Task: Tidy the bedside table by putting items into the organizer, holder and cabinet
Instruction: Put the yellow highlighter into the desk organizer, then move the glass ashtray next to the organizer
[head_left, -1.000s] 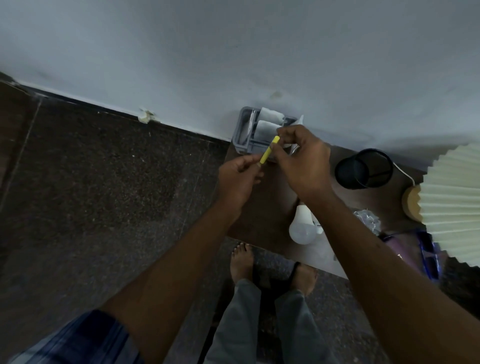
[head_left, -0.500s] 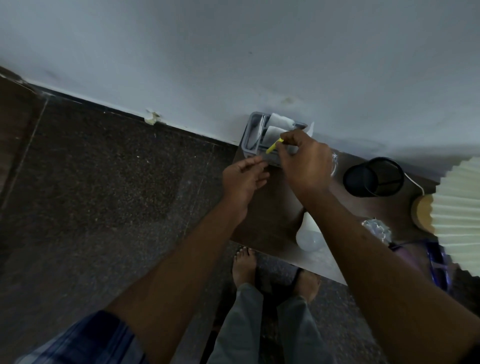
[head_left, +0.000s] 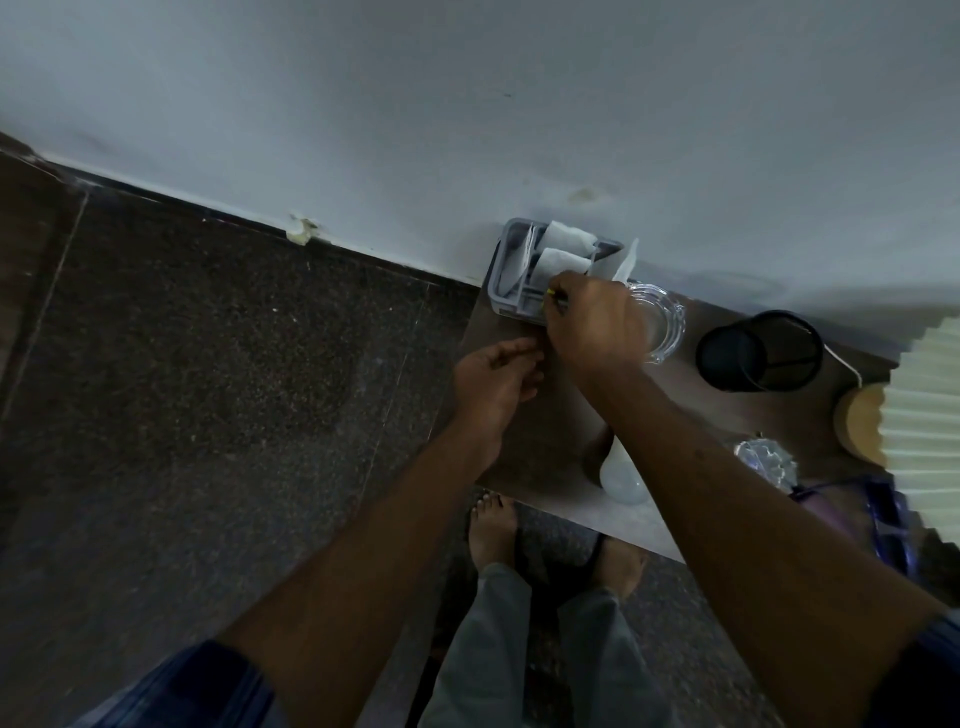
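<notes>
Nearest me, my left hand (head_left: 498, 379) hangs loosely curled and empty, just short of the grey organizer (head_left: 497, 280). Beyond it my right hand (head_left: 597, 327), the closer of the two, pinches the slim yellow item (head_left: 550, 292) at the near compartment. Only the item's tip shows, so I cannot tell its long axis.

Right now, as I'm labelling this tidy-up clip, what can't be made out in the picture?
Head view only:
The yellow pen: only a tip shows. The right hand covers the rest, and also which compartment of the organizer it enters.
The white bottle: its top is hidden behind the right forearm.
The purple item: dark, blurred and partly under the lamp shade.
The cabinet: outside the frame.
</notes>
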